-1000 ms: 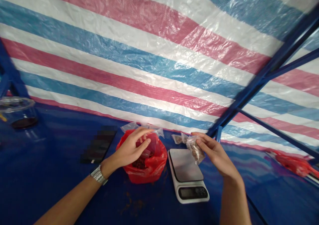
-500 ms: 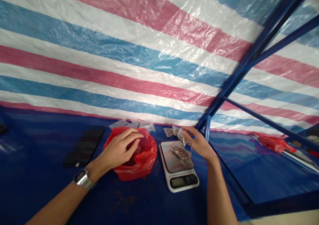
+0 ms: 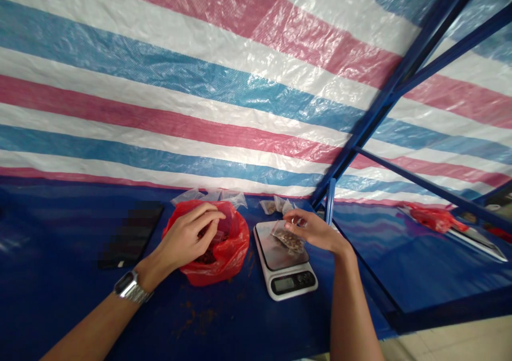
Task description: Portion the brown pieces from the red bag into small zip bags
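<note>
My left hand (image 3: 194, 233) is over the mouth of a red plastic bag (image 3: 228, 265). Its fingers are loosely bent with a gap to the thumb, and nothing shows in them. Dark reddish-brown bits and something pinkish and see-through lie inside the bag. On the steel plate of a white kitchen scale (image 3: 276, 262) rests a small clear zip bag (image 3: 288, 239) of brown pieces. The fingertips of my right hand (image 3: 310, 229) are closed at this zip bag's upper corner. Behind the scale stand several small filled zip bags (image 3: 269, 207).
Flat clear bags (image 3: 234, 198) lie behind the red bag. A dark, blurred-out flat object (image 3: 134, 235) is at left. Brown crumbs (image 3: 194, 318) dot the blue table (image 3: 240, 334). A blue metal frame (image 3: 354, 142) rises at right before a striped tarp (image 3: 180, 121). Another red bag (image 3: 430, 217) lies far right.
My right hand has moved from the small bags behind the scale toward me, to the zip bag on the plate. My left hand has barely moved.
</note>
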Available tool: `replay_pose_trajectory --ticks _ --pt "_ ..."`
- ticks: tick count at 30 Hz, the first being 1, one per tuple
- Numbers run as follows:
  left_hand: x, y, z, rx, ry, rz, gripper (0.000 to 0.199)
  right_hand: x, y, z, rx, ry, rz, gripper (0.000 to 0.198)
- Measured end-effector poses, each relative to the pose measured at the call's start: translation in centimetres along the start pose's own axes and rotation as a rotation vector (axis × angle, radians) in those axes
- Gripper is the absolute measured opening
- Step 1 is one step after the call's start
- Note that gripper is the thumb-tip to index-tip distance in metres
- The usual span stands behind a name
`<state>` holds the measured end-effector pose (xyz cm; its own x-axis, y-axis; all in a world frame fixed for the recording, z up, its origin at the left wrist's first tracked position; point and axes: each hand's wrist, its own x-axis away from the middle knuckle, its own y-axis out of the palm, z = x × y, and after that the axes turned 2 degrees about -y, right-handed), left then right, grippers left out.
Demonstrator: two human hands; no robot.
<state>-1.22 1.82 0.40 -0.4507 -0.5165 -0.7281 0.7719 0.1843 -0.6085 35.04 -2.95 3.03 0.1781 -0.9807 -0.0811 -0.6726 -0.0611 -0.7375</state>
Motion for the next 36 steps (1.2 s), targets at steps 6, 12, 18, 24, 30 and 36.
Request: replay_pose_trajectory --ticks 6,12,18,24,30,36 --pt "0.0 0.0 0.2 0.011 0.024 0.019 0.024 0.5 0.1 0.0 0.008 0.053 -0.054 0.05" --pt "-0.1 -0.3 -0.1 -0.011 0.012 0.076 0.023 0.8 0.4 0.0 0.09 0.088 -0.076 0.061" --pt "-0.2 -0.9 -0.6 -0.027 -0.025 0.187 0.024 0.5 1.1 0.1 0.129 0.12 -0.076 0.042" --pt "-0.3 -1.2 -1.4 -0.044 -0.127 0.264 0.019 0.1 2.0 -3.1 -0.096 -0.139 -0.003 0.034" --pt "-0.2 -1.4 -1.8 -0.041 -0.194 0.282 0.021 -2.4 6.9 -10.5 0.006 -0.366 0.064 0.029" --pt "-0.2 -1.5 -1.7 -0.022 -0.203 0.288 0.022 -4.4 10.8 -12.2 0.297 -0.445 -0.014 0.046"
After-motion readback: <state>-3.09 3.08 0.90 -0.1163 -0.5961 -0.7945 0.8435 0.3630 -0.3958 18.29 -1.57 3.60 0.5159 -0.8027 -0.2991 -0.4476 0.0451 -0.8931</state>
